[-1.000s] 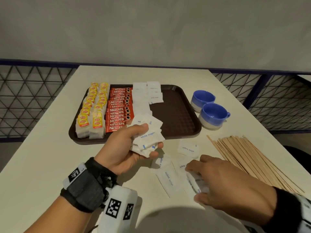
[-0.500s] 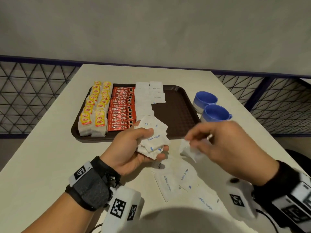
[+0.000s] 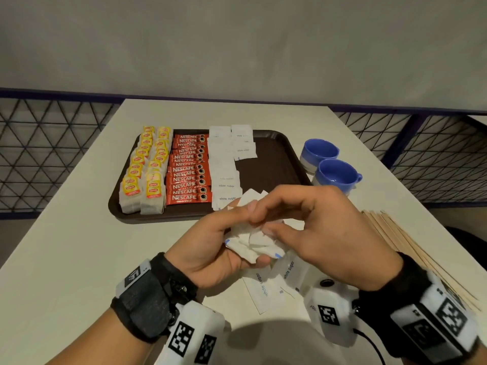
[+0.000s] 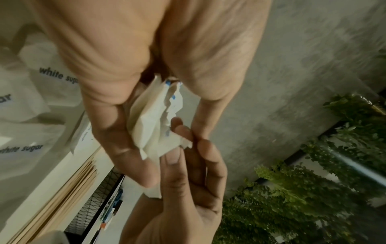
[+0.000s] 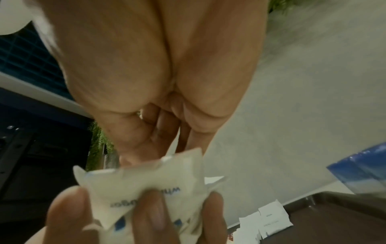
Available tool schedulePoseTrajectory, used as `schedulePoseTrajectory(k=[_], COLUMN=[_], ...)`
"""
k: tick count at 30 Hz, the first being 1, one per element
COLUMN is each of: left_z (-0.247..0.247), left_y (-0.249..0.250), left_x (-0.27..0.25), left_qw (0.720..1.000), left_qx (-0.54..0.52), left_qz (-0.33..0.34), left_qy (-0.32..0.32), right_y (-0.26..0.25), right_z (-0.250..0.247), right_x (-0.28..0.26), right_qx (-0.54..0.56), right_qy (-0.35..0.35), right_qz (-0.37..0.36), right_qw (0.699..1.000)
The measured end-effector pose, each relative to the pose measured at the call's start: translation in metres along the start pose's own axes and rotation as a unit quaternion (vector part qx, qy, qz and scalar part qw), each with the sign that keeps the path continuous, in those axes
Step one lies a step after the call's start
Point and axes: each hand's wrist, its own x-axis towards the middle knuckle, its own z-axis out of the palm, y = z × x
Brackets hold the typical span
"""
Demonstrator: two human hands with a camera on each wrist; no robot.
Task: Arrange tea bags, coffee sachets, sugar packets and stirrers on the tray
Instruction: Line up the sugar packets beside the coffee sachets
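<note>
White bench (image 3: 66,246) carries everything. Brown tray (image 3: 276,159) sits at its far-centre: tea bags (image 3: 145,175) in two rows on the tray's left, red coffee sachets (image 3: 189,169) stacked beside them, then white sugar packets (image 3: 224,164) in rows w/ the tray's right part bare. Two blue cups (image 3: 332,169) stand on the bench just right of the tray. Wooden stirrers (image 3: 411,246) lie fanned on the bench at the right edge, off the tray. Left hand (image 3: 208,251), near side of tray, grip clenched round a crumpled bunch of sugar packets (image 3: 250,241). Right hand (image 3: 324,233) meets it, fingertips (image 4: 175,158) pinching into the same bunch; grip grasping a packet there. A few loose packets (image 3: 263,288) lie flat on the bench under both hands.
</note>
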Motion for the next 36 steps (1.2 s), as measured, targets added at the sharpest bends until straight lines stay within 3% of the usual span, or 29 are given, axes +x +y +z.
schedulePoseTrajectory(k=[7,9,11,14,15,17,25,30,36], left_z=[0.001,-0.001,-0.002,-0.003,-0.005,-0.008,-0.013,-0.012,-0.012], left_y=[-0.003,-0.001,0.003,0.01,0.011,0.016,0.021,0.025,0.027], left_x=[-0.003,-0.003,-0.001,-0.001,0.0,-0.001,-0.002,-0.003,-0.004], left_qw=[0.997,0.994,0.99,0.98,0.978,0.975,0.968,0.962,0.96], left_qx=[0.056,0.046,0.035,0.032,0.036,0.043,0.055,0.05,0.052], left_qz=[0.046,0.054,0.07,0.09,0.092,0.101,0.113,0.13,0.129], left_qy=[0.036,0.078,0.12,0.175,0.184,0.194,0.217,0.235,0.243], right_y=[0.004,0.003,0.003,0.008,0.01,0.013,0.034,0.024,0.037], right_z=[-0.009,-0.026,-0.036,-0.032,-0.028,-0.018,-0.025,-0.03,-0.003], right_x=[-0.002,-0.012,-0.026,-0.047,-0.053,-0.062,-0.054,-0.019,0.013], right_qx=[0.111,0.054,-0.093,-0.304,-0.334,-0.354,-0.266,-0.242,-0.287], right_qy=[0.097,0.09,-0.019,-0.24,-0.282,-0.315,-0.302,-0.232,-0.312], right_qz=[0.008,0.022,0.098,0.224,0.242,0.236,0.238,0.19,0.105], right_qw=[0.989,0.994,0.991,0.894,0.866,0.848,0.884,0.923,0.9])
